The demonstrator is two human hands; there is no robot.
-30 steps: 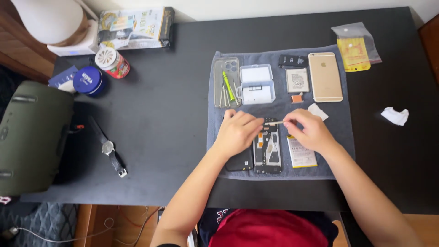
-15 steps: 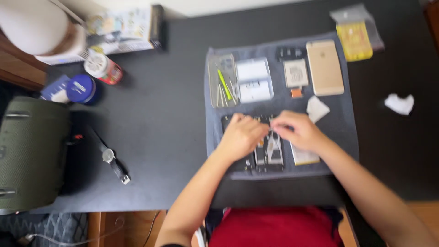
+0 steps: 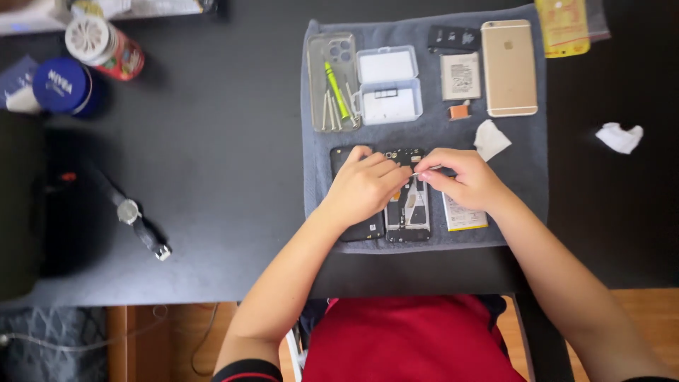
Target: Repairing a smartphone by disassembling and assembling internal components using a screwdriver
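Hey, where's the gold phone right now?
In the head view, the gold phone lies face down at the top right of the grey cloth, beside a small white-labelled battery, above the right hand.

Both bare arms are reaching up from the bottom edge toward the opened phone, and the two hands are meeting over its top half. The left hand is lying palm down on the phone's left side, with its fingers bent and pointing right. The right hand is sitting just right of the phone, curled up, with its thumb and first finger pinching a thin metal tool (it is too small to tell what kind). The fingertips of both hands are almost touching above the phone. Both wrists are staying low and straight.
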